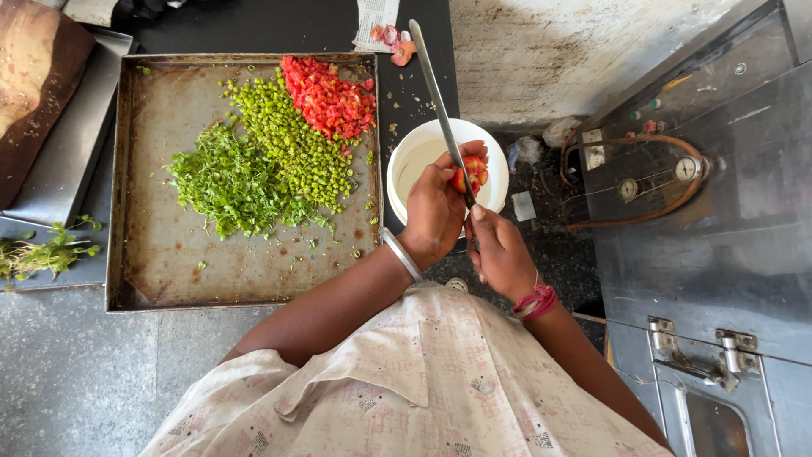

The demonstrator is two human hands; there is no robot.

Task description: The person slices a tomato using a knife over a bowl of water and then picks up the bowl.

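My left hand [436,207] grips a piece of red tomato [471,172] over a white bowl [416,152]. My right hand [501,251] holds a long steel knife [438,103] whose blade runs up and away, its edge pressed into the tomato. A metal bangle circles my left wrist and red threads my right. The bowl's inside is partly hidden by my hands.
A large worn metal tray [169,254] lies to the left with piles of chopped green leaves [224,182], chopped green chillies [292,140] and diced tomato [330,97]. A wooden board [34,76] and herb stems [42,254] sit far left. A steel appliance with gauges [685,169] stands right.
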